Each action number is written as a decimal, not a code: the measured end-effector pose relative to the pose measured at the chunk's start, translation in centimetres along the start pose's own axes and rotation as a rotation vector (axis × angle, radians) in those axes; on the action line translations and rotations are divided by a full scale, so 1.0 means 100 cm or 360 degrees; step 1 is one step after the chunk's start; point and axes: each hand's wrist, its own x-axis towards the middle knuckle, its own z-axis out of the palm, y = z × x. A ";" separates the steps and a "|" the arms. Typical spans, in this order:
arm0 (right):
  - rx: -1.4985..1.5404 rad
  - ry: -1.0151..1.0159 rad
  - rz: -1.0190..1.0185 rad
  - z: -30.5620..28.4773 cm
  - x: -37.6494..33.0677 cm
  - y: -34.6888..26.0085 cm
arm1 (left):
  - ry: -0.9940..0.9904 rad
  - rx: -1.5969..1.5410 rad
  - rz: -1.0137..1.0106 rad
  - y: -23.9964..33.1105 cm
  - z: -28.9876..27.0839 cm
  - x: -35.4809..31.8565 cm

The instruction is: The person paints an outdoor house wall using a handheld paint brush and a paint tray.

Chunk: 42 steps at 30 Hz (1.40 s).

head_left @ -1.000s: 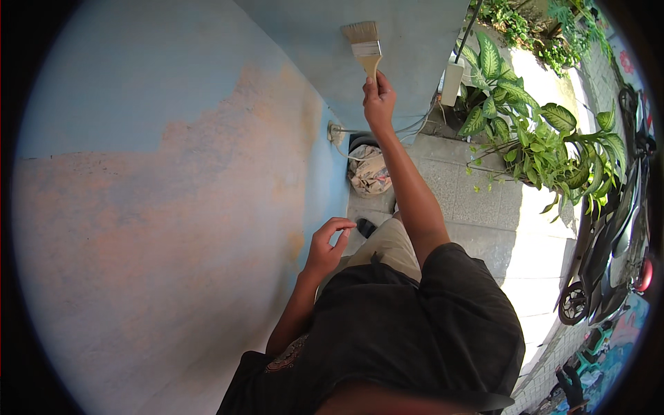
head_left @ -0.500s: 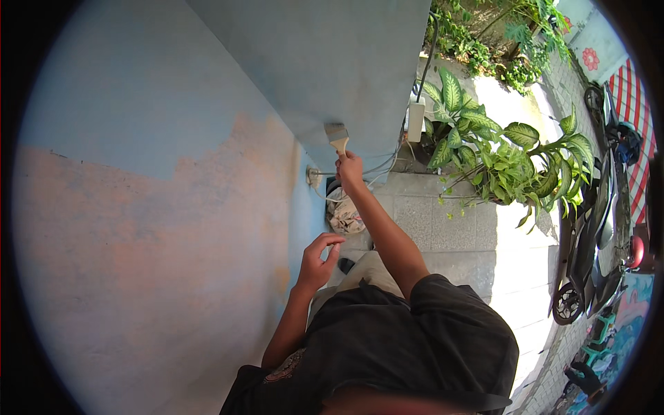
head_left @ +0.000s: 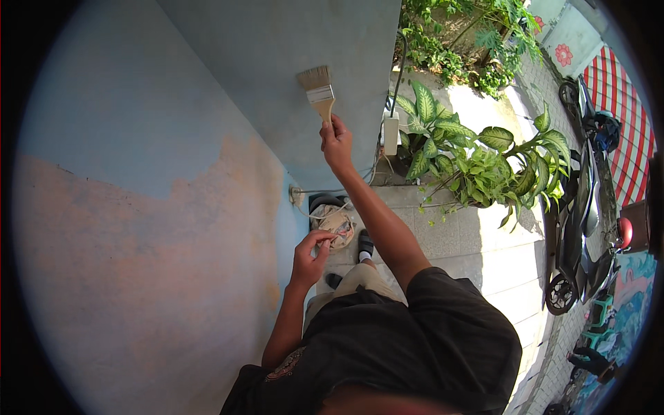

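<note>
My right hand (head_left: 336, 144) is closed around the wooden handle of a flat paintbrush (head_left: 321, 95). Its bristles point up at the grey-blue wall face (head_left: 277, 48) ahead; whether they press on it I cannot tell. Lower down, my left hand (head_left: 308, 261) is empty, fingers loosely bent and thumb apart, close to the side wall (head_left: 152, 277). That wall is pale blue above, with a worn pinkish patch across its middle. Beyond the left fingertips, a crumpled beige bag or bundle (head_left: 335, 225) sits on the ground by the wall.
A wall fitting (head_left: 297, 196) with cables sits near the corner, and a white power box (head_left: 391, 133) hangs at the wall's edge. Leafy potted plants (head_left: 484, 173) stand to the right on paving. Farther right are a parked motorbike (head_left: 581, 214) and a red-and-white striped sheet (head_left: 619, 104).
My right hand has moved the paintbrush upward along the wall ahead, slightly left in view. My left hand stays near the side wall. The view has shifted, showing more of my feet.
</note>
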 end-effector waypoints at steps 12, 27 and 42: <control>-0.0579 0.0468 0.1329 -0.066 -0.097 0.159 | 0.0108 0.0032 -0.0007 -0.001 -0.012 -0.006; 0.0336 -0.0226 0.0331 0.068 -0.018 -0.158 | 0.0050 -0.0037 0.0011 0.006 -0.008 -0.006; -0.0783 0.0166 0.0389 -0.039 -0.073 0.140 | 0.0098 0.0017 0.0048 0.008 -0.019 -0.012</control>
